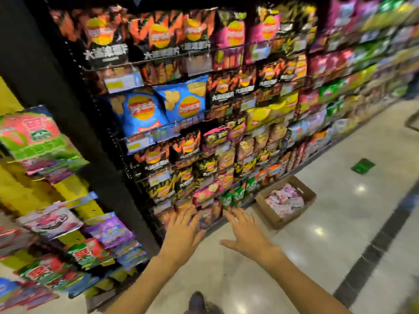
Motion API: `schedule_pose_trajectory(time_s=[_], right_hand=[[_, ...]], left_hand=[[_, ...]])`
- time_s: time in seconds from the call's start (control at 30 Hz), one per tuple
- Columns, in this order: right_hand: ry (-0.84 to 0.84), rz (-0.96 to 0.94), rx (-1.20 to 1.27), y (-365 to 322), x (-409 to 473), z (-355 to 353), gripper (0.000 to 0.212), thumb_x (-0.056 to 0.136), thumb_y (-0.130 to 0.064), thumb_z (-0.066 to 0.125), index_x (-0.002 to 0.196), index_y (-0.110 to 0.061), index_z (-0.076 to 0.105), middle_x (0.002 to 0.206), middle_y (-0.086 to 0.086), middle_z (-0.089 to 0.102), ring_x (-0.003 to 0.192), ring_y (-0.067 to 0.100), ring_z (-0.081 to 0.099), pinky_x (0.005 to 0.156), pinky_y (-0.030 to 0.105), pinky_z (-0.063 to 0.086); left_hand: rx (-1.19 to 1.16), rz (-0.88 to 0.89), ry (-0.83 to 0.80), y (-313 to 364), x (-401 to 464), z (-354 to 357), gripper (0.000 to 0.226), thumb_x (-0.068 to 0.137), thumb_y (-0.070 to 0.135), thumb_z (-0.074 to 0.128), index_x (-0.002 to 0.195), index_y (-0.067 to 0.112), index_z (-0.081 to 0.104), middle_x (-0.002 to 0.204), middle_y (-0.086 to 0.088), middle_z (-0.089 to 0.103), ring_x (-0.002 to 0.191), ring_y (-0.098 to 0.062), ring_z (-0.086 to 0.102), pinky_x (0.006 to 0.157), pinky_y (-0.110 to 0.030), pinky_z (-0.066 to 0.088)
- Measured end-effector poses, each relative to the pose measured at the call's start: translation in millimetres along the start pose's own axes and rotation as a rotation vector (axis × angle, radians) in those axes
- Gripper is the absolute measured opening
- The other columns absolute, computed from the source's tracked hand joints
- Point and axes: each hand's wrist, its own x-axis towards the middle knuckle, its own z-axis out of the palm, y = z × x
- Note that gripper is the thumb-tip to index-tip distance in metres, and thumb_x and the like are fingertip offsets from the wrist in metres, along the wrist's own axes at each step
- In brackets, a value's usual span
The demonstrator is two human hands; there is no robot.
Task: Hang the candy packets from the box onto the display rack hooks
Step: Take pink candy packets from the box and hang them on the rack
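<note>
Near the floor, both hands, left and right, reach with wide, empty grips toward the far-right box for candy packets.

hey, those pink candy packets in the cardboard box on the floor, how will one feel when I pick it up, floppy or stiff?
Likely floppy: the candy packets lie crumpled and overlapping in the cardboard box, like thin film pouches. Probably light, since similar packets hang from the display rack on the left. The film looks glossy, so perhaps slippery; both hands, left hand and right hand, are open and empty.
</note>
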Motion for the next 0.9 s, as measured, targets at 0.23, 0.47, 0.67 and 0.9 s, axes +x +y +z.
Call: schedule_pose_trajectory(time_s=[0.23,0.47,0.67,0.9], right_hand=[[0.025,0.31,0.057,112.6,0.7,-9.8,0.098,0.085,-0.08,0.041,0.163,-0.029,0.011,0.168,0.004,0.018,0.155,0.028,0.018,0.124,0.052,0.016],[0.084,0.534,0.056,192.5,24.9,-37.8,0.092,0.084,-0.077,0.045,0.158,-0.026,0.025,0.158,0.007,0.033,0.149,0.031,0.029,0.12,0.053,0.024],[0.131,0.599,0.092,253.7,66.8,-52.0,0.107,0.07,-0.084,0.017,0.16,-0.026,0.021,0.164,0.006,0.026,0.154,0.028,0.021,0.123,0.052,0.016],[0.073,0.634,0.132,329.5,113.9,-48.6,0.091,0.093,-0.069,0.05,0.163,-0.029,0.009,0.168,0.006,0.02,0.157,0.027,0.012,0.125,0.05,0.008]], left_hand=[[-0.074,0.235,-0.127,72.7,131.4,37.4,0.095,0.09,0.075,-0.01,0.158,0.026,0.034,0.166,-0.002,0.029,0.154,-0.027,0.027,0.125,-0.044,0.012],[-0.055,0.419,-0.259,126.4,260.4,45.2,0.069,0.096,0.062,0.028,0.139,0.02,0.062,0.146,-0.006,0.058,0.134,-0.027,0.057,0.105,-0.047,0.05],[-0.059,0.527,-0.252,155.6,346.3,59.3,0.071,0.096,0.062,0.025,0.143,0.02,0.057,0.151,-0.008,0.053,0.142,-0.027,0.048,0.113,-0.048,0.043],[-0.112,0.572,-0.27,192.0,428.8,76.6,0.1,0.083,0.077,-0.017,0.161,0.028,0.02,0.17,0.003,0.013,0.158,-0.017,0.006,0.128,-0.043,0.009]])
